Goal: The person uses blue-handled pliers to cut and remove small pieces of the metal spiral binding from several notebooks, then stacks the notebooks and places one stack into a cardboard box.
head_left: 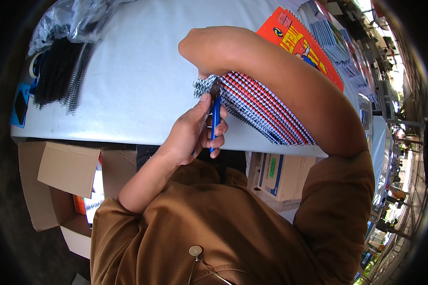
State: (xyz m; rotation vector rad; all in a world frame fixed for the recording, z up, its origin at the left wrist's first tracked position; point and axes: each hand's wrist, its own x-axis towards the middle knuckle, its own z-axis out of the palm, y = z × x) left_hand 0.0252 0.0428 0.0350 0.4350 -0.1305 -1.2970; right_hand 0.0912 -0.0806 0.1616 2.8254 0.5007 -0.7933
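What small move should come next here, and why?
Probably a gentle squeeze of the blue-handled pliers by the left hand: their dark head is at the coil ends jutting from the notebook stack, with the right hand bent close above.

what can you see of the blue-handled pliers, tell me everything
The blue-handled pliers have a dark, metal-looking head and a smooth blue handle that looks plastic. The left hand grips them, thumb on one side, fingers curled around the other. They stand nearly upright in the picture, head at the top, at the left end of the spiral-bound stack, by its coil ends. The second handle is mostly hidden by the hand; whether the jaws are open or touch a coil cannot be told.
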